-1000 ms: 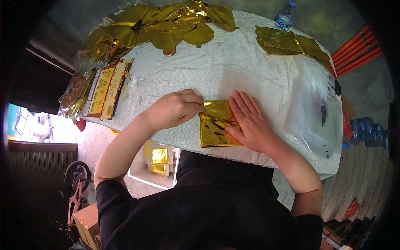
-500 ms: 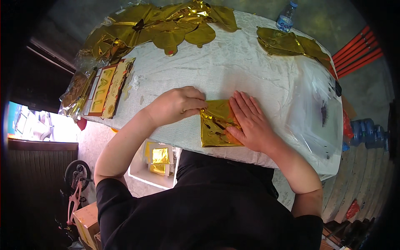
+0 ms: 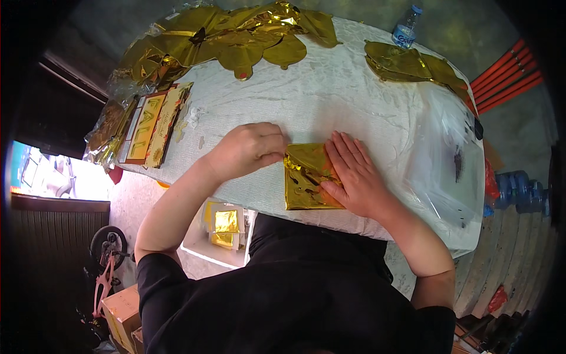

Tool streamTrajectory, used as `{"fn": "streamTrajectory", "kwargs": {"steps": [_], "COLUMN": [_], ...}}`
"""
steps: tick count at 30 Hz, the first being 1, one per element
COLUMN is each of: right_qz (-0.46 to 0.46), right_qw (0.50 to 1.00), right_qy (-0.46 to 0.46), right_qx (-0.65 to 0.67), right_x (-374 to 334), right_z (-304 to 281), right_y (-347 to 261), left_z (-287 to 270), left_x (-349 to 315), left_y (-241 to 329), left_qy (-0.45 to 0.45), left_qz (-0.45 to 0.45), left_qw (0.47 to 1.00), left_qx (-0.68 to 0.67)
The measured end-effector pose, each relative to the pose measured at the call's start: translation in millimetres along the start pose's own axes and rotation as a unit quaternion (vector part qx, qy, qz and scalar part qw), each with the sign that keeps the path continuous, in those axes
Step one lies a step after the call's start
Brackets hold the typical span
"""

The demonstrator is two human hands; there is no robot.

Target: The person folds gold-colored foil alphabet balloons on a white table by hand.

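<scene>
A folded gold foil balloon (image 3: 308,184), squarish and shiny with crinkles, lies near the table's front edge. My right hand (image 3: 357,176) rests flat on its right side, with the fingers together and stretched out and the thumb apart. At its upper left corner, the curled fingers of my left hand (image 3: 254,150) are closed in a pinch on the foil's edge. The fingertips are partly hidden by the hand itself.
Flat gold foil balloons (image 3: 239,50) pile up along the back left, and more foil (image 3: 407,62) lies at the back right beside a water bottle (image 3: 405,32). Printed packs (image 3: 147,127) sit left, clear plastic bags (image 3: 439,159) right. Below stands a white bin (image 3: 215,253).
My left hand's fingertips have shifted very slightly left at the foil's corner. My right hand stays flat on the foil, and the whole view has moved a little.
</scene>
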State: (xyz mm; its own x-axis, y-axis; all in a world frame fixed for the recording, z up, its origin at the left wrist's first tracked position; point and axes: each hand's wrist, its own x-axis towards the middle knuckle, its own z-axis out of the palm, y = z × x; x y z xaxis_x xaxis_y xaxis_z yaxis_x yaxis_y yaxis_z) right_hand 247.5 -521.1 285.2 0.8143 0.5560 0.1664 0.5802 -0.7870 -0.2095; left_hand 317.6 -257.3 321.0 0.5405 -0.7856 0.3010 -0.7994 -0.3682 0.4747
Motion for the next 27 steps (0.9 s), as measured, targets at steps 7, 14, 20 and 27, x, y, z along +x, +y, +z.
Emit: {"fn": "streamTrajectory", "kwargs": {"steps": [7, 14, 20, 27], "right_qz": [-0.004, 0.000, 0.002, 0.003], "right_qw": [1.000, 1.000, 1.000, 1.000], "right_qy": [0.003, -0.010, -0.011, -0.016], "right_qx": [0.001, 0.000, 0.002, 0.003], "right_x": [-1, 0, 0, 2], "right_z": [2, -1, 0, 0], "right_y": [1, 0, 0, 0], "left_z": [20, 24, 29, 24], "left_x": [-11, -12, -11, -16], "left_y": [-1, 0, -1, 0], "left_qy": [0.083, 0.098, 0.105, 0.081], "left_qz": [0.057, 0.091, 0.121, 0.105], "left_qw": [0.994, 0.988, 0.981, 0.986], "left_qx": [0.033, 0.078, 0.105, 0.103]}}
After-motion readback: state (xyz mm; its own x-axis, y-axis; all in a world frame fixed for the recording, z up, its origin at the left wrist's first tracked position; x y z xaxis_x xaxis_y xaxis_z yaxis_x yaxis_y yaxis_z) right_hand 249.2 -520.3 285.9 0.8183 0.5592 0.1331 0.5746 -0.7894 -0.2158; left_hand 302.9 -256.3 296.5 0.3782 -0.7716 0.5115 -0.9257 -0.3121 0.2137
